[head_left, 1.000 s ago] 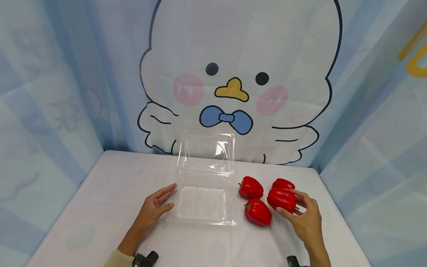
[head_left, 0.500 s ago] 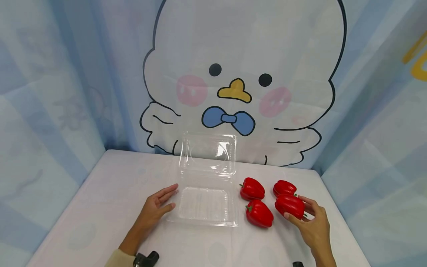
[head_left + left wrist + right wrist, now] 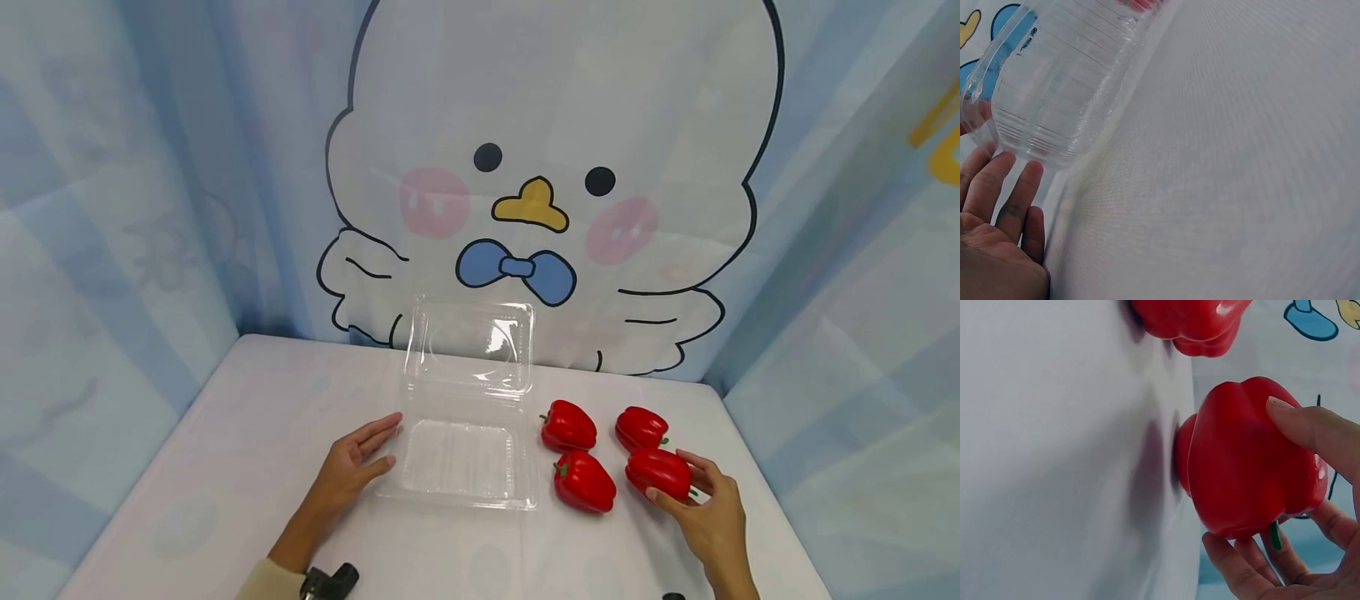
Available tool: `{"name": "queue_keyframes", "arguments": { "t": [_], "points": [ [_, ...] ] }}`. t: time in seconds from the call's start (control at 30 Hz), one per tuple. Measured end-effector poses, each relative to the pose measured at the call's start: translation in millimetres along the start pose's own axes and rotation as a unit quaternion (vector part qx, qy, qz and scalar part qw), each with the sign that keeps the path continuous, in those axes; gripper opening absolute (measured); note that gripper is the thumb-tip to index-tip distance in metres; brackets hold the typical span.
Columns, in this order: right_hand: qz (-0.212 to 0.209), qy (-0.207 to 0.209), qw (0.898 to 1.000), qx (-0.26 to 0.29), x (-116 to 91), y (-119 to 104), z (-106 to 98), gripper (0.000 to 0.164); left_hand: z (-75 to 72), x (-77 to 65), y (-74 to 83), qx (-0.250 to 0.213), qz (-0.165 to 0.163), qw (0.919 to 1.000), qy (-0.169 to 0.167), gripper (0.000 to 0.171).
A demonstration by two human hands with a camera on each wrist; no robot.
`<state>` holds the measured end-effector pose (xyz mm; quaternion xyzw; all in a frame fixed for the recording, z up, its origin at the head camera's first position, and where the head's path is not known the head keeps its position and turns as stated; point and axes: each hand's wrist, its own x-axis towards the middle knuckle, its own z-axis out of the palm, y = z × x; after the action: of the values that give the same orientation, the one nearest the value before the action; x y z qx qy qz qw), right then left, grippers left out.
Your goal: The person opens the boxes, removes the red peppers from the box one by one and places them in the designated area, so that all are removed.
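Note:
My right hand (image 3: 708,508) grips a red bell pepper (image 3: 658,473) at the right of the table, thumb on one side and fingers on the other. The right wrist view shows this bell pepper (image 3: 1241,456), green stem towards the palm, held slightly off the tabletop. Beyond it lies another red bell pepper (image 3: 641,427). Two more, a far bell pepper (image 3: 570,425) and a near bell pepper (image 3: 583,482), lie to the left. A clear plastic clamshell box (image 3: 457,458) stands with its lid raised. My left hand (image 3: 351,462) touches its left edge with extended fingers (image 3: 1019,194).
The white-covered table (image 3: 225,467) ends at a backdrop curtain (image 3: 540,108) with a cartoon bird. Side curtains (image 3: 862,333) enclose the table. The box's transparent lid (image 3: 472,342) stands near the back edge, hinged to the base.
My right hand has carried its bell pepper right and nearer, away from the far right pepper, which shows more fully. The left hand and box keep their places; the head view shifts slightly.

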<state>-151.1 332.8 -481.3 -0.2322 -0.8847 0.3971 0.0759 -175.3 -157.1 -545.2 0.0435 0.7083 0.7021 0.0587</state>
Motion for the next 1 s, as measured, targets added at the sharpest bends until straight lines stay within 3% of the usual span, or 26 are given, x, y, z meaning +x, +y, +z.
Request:
{"name": "queue_keyframes", "arguments": {
  "t": [0.5,0.8,1.0],
  "points": [
    [0.033,-0.030,0.999,-0.015,9.1,22.1,4.9,0.089,-0.3,0.0,1.1,-0.006,-0.010,0.9999,0.001,0.063],
    [0.046,-0.040,0.998,-0.016,7.3,19.3,5.8,0.096,-0.9,-0.9,-0.5,-0.006,-0.008,0.9999,0.001,0.063],
    [0.033,-0.030,0.999,-0.012,4.9,15.5,3.6,0.104,-0.2,-1.5,-0.5,-0.001,-0.001,1.0000,0.002,0.064]
  ]
}}
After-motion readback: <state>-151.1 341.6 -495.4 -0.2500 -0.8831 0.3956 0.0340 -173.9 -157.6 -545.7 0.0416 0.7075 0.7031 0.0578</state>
